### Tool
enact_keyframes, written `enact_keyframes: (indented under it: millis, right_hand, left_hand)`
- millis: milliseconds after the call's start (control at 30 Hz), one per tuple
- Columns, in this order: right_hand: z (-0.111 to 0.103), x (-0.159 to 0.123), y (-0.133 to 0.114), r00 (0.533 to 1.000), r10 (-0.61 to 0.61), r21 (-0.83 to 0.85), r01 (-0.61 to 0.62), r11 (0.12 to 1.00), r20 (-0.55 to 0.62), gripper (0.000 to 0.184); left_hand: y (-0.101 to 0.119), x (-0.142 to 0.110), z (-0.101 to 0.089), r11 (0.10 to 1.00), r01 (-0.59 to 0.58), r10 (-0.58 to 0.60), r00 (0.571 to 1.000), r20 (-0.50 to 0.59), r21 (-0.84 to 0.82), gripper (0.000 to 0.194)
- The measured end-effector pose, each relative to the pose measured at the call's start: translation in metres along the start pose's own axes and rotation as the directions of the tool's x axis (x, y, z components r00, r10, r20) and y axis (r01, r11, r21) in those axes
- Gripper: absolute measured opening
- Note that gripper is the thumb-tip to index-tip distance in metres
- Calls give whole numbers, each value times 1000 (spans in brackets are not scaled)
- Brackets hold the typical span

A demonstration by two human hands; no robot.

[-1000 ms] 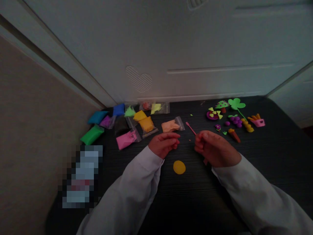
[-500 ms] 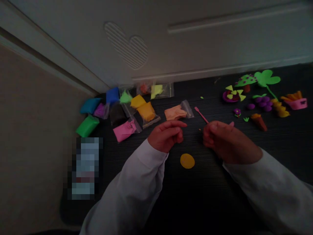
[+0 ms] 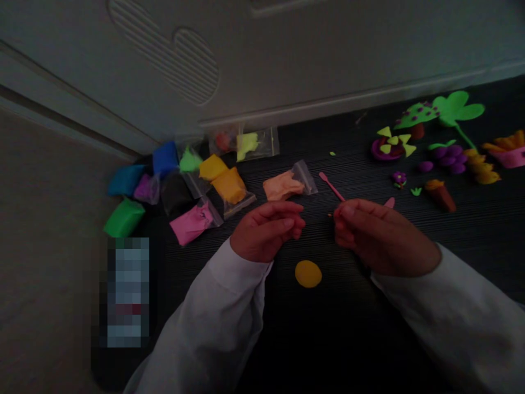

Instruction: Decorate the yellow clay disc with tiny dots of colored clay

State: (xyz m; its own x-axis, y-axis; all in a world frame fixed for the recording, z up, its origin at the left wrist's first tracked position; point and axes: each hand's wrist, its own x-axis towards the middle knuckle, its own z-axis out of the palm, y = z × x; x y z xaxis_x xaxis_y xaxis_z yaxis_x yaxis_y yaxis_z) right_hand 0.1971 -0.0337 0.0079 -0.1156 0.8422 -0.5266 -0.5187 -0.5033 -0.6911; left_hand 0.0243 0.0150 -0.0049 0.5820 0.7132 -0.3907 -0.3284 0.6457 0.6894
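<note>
My left hand (image 3: 268,230) hovers over the dark table, its fingers loosely bent and slightly apart, with nothing visible in them. Facing it, my right hand (image 3: 377,232) has thumb and forefinger pinched together; whatever they hold, if anything, is too small or hidden. A slim pink modelling tool (image 3: 332,186) lies behind the right hand, its middle covered by the fingers. Close to those fingertips is a tiny orange bit (image 3: 330,215). Between my forearms a flat yellow clay disc (image 3: 308,273) rests on the table. An opened bag of peach clay (image 3: 283,186) lies beyond the left hand.
Bags of coloured clay (image 3: 227,183) cluster at left, above a blurred-out phone-like rectangle (image 3: 128,295). Clay models stand at right: a green mushroom (image 3: 416,115), a clover (image 3: 455,109), purple grapes (image 3: 451,157) and pink-boxed fries (image 3: 511,150). A pale panel (image 3: 307,65) rises behind.
The view has shifted, so the clay bags appear farther left and the models farther up and right. My left forefinger is more bent than before. The right hand keeps its pinch.
</note>
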Motion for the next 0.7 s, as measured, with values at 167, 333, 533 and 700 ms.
enact_keyframes:
  millis: [167,333,533,700]
  right_hand:
    - [1,0,-2,1000,-3,21,3,1000,10,16]
    - [1,0,-1,1000,-19,16,20,1000,-13,15]
    - [-1,1,0,1000,-12,10,12,1000,9,11]
    - [-2,2,1,997,-31,47,27,999,76,17]
  left_hand:
    - [0,-1,1,1000,-10,10,1000,-17,21,21]
    - [0,-1,4,998,-19,23,998,-55,62,19]
    - [0,0,3,999,-4,6,999,-52,45,19]
    - [-1,2,0,1000,-15,16,999,-38,25,20]
